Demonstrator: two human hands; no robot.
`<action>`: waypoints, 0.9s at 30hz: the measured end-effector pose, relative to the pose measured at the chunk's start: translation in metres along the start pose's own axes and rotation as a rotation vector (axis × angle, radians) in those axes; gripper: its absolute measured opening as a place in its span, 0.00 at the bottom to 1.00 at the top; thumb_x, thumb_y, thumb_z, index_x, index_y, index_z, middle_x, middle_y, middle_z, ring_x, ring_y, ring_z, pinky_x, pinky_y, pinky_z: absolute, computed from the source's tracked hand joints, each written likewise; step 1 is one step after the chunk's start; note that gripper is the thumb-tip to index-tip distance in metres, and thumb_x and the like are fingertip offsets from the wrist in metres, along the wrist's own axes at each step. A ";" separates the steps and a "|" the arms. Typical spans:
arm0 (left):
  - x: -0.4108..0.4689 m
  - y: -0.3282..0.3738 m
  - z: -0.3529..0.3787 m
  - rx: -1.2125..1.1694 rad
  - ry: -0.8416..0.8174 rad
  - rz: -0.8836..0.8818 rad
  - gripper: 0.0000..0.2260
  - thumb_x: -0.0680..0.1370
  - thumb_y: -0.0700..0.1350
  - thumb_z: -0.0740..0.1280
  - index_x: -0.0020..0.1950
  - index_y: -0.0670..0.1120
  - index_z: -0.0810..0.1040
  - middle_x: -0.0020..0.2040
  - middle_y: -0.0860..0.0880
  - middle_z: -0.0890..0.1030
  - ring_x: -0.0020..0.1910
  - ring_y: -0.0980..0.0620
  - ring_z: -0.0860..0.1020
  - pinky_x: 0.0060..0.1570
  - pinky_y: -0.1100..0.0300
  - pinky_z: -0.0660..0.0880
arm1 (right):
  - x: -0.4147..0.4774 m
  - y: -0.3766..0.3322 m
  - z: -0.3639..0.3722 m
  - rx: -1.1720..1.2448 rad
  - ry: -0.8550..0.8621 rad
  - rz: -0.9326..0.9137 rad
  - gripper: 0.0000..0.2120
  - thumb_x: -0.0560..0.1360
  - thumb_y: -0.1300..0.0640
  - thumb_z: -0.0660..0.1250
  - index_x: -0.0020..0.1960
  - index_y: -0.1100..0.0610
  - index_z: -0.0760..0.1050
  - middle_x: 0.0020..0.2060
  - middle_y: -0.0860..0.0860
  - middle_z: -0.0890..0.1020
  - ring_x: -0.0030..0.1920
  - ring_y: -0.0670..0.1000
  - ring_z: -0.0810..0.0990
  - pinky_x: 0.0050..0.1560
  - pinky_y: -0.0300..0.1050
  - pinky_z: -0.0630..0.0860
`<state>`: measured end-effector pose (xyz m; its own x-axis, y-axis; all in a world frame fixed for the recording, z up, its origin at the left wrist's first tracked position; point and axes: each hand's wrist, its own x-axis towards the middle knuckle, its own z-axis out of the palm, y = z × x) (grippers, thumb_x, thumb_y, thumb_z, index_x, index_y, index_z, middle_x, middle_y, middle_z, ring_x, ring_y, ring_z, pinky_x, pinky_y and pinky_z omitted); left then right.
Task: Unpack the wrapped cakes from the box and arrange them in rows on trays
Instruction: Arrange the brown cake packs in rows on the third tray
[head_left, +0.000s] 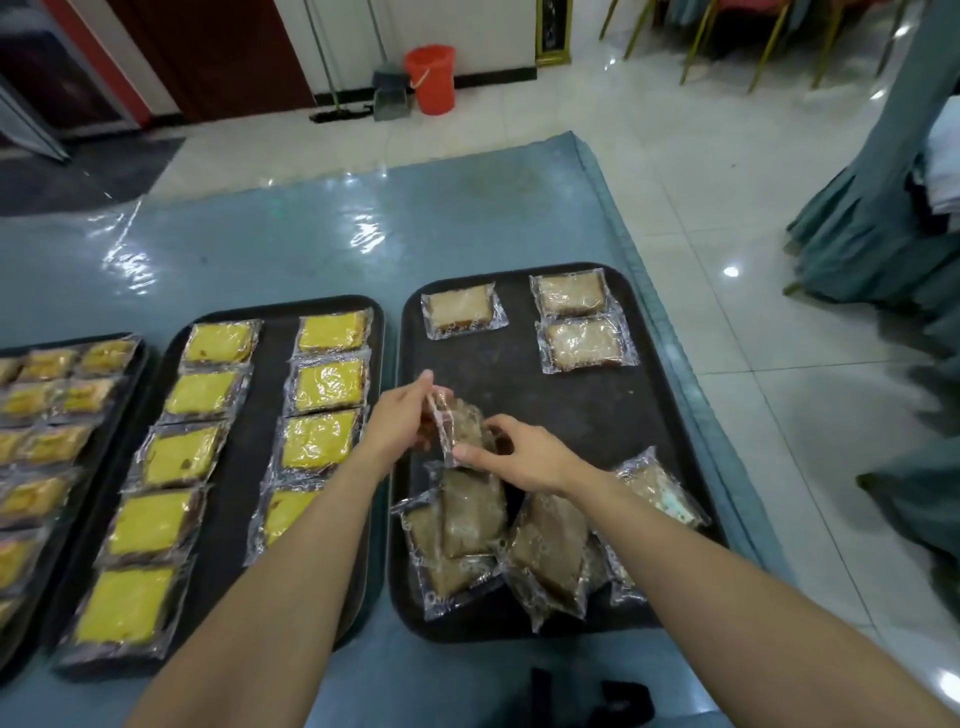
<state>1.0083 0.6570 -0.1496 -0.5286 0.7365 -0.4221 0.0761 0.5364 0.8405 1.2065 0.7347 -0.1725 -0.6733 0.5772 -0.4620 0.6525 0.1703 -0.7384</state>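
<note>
Left hand (400, 418) and right hand (524, 460) both pinch 1 wrapped cake (466, 423) above the tray (576, 410). Judged light, soft, crushable; film slippery. Hold by crimped wrapper ends.

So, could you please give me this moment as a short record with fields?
hands: left hand and right hand both grip one wrapped brown cake above the right tray
laid out: three brown cakes at its far end
pile: heap of brown cakes at its near end
middle tray: two columns of yellow cakes
</note>
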 end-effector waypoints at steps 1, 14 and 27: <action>-0.005 0.008 0.000 -0.170 -0.052 -0.034 0.19 0.89 0.55 0.59 0.61 0.46 0.86 0.49 0.45 0.89 0.48 0.46 0.86 0.49 0.52 0.81 | -0.003 -0.006 0.000 0.119 -0.028 0.006 0.52 0.61 0.14 0.67 0.74 0.47 0.74 0.63 0.44 0.83 0.62 0.49 0.82 0.62 0.50 0.79; -0.011 -0.048 0.038 0.841 -0.168 0.070 0.42 0.67 0.73 0.77 0.77 0.58 0.71 0.69 0.48 0.72 0.66 0.46 0.78 0.67 0.46 0.78 | 0.000 0.051 -0.004 -0.112 0.349 0.320 0.39 0.71 0.40 0.80 0.73 0.58 0.70 0.65 0.57 0.78 0.62 0.61 0.82 0.60 0.53 0.79; 0.010 -0.047 0.031 0.834 -0.200 0.164 0.51 0.62 0.67 0.84 0.80 0.59 0.65 0.66 0.53 0.74 0.62 0.50 0.79 0.65 0.50 0.79 | 0.021 0.053 -0.021 -0.440 0.144 0.086 0.39 0.70 0.41 0.82 0.73 0.55 0.69 0.64 0.55 0.79 0.65 0.59 0.79 0.65 0.56 0.77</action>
<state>1.0256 0.6521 -0.2037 -0.3043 0.8473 -0.4353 0.7736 0.4864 0.4061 1.2339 0.7729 -0.2112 -0.5759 0.7036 -0.4163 0.8099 0.4215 -0.4079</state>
